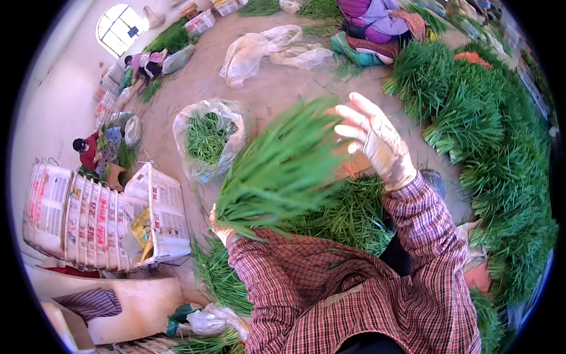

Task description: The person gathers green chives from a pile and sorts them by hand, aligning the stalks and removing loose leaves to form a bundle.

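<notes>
A large bunch of long green leaves (283, 165), blurred by motion, fans up and to the right from my left hand (220, 226), which is closed on its base. The leaves partly hide that hand. My right hand (377, 141), in a pale glove, is raised by the bunch's upper right side with its fingers spread. Beneath the bunch, a heap of loose green leaves (359, 206) lies in front of my lap. More leaves (224, 274) lie left of my left sleeve.
A clear plastic bag (183, 144) holds green leaves. White crates (97, 221) are stacked at the left. Piled green bunches (501, 135) line the right side. Plastic sheets (250, 56) lie on the floor. Several people sit or bend farther off, one (91, 150) in red.
</notes>
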Action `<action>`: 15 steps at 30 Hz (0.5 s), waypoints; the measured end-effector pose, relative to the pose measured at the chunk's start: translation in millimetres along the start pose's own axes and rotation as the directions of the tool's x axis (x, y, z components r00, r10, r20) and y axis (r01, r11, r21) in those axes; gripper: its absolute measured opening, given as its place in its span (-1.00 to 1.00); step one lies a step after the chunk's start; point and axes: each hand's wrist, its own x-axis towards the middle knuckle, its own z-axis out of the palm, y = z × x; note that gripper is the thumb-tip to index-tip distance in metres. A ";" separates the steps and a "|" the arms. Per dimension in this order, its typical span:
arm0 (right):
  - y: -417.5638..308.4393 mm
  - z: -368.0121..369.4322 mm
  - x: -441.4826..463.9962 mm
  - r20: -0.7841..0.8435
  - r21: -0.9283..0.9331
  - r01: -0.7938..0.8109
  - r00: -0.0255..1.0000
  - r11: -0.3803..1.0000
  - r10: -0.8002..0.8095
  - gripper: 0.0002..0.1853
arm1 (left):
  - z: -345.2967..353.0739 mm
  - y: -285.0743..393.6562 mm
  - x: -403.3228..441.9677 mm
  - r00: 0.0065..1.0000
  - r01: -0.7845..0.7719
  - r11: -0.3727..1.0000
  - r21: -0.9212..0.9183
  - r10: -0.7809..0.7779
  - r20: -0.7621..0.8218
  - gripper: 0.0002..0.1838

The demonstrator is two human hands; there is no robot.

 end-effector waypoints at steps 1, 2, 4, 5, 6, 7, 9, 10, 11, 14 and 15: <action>0.4 -0.4 -5.2 -0.031 -0.045 -0.018 0.999 0.999 0.016 -0.21 | -0.1 2.8 0.7 1.000 0.008 0.977 0.212 -0.011 0.012 -0.54; -1.2 -1.9 -7.4 -0.056 -0.093 -0.032 0.998 0.995 0.027 -0.23 | -0.1 6.6 1.1 0.999 0.010 0.914 0.406 -0.021 0.024 -0.50; 1.0 -5.9 -17.7 -0.075 -0.107 -0.096 0.993 0.990 0.088 -0.26 | -3.2 16.9 -1.2 0.961 -0.013 0.359 0.933 -0.254 0.111 -0.49; 3.0 -8.8 -23.5 -0.094 -0.124 -0.168 0.983 0.978 0.157 -0.30 | 0.1 22.4 -0.7 0.957 -0.021 0.268 0.963 -0.274 0.097 -0.50; 4.4 -12.2 -28.3 -0.096 -0.126 -0.166 0.983 0.978 0.154 -0.30 | 2.0 28.0 -1.0 0.955 -0.028 0.207 0.978 -0.282 0.087 -0.50; 7.1 -16.1 -33.1 -0.110 -0.126 -0.236 0.969 0.964 0.223 -0.33 | 3.7 30.4 -2.2 0.958 -0.032 0.165 0.986 -0.276 0.078 -0.51; 14.5 -20.9 -39.5 -0.158 -0.186 -0.329 0.940 0.926 0.302 -0.38 | 6.5 35.6 -1.9 0.968 -0.031 0.122 0.992 -0.242 0.060 -0.52; 12.7 -15.9 -41.2 -0.229 -0.262 -0.382 0.917 0.886 0.328 -0.39 | 9.6 46.0 -2.9 0.971 -0.031 0.114 0.993 -0.233 0.057 -0.52; 13.6 -16.5 -43.6 -0.238 -0.267 -0.381 0.916 0.885 0.323 -0.39 | 15.2 67.1 -1.7 0.971 -0.022 0.110 0.994 -0.233 0.047 -0.53; 10.2 -22.3 -45.7 -0.233 -0.268 -0.346 0.929 0.899 0.288 -0.38 | 42.3 195.6 -4.1 0.933 0.005 0.149 0.989 -0.358 0.049 -0.55; 7.4 -24.5 -47.5 -0.226 -0.257 -0.311 0.940 0.915 0.256 -0.38 | 39.2 182.8 -1.9 0.935 -0.008 0.152 0.988 -0.350 0.062 -0.49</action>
